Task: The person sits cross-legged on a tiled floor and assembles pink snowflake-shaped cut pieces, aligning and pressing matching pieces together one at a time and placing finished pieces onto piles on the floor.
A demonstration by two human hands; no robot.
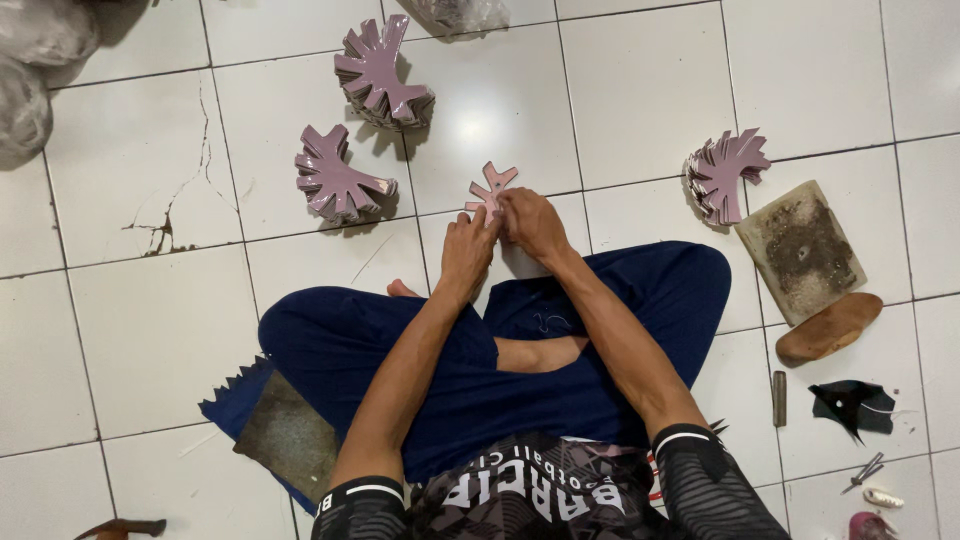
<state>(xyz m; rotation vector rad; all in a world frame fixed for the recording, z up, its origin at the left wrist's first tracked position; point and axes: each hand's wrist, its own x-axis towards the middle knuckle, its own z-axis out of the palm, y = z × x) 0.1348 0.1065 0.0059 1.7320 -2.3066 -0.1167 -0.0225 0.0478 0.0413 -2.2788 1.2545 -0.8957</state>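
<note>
I sit cross-legged on a white tiled floor. Both hands meet in front of my knees on one mauve pronged cut-out piece (494, 185). My left hand (467, 248) pinches its lower end from the left. My right hand (531, 222) grips it from the right, fingers curled over the base. The piece's forked top sticks out beyond my fingers. Three stacks of the same mauve pieces lie around: one far ahead (382, 76), one ahead to the left (335, 185), one to the right (725, 172).
A worn rectangular block (800, 250) and a brown oval wooden piece (828, 328) lie at the right. Black scrap (853, 405), a small metal tool (779, 398) and snips (864, 471) sit near my right hip. A grey pad on blue cloth (285, 435) lies left. Plastic bags (30, 60) sit far left.
</note>
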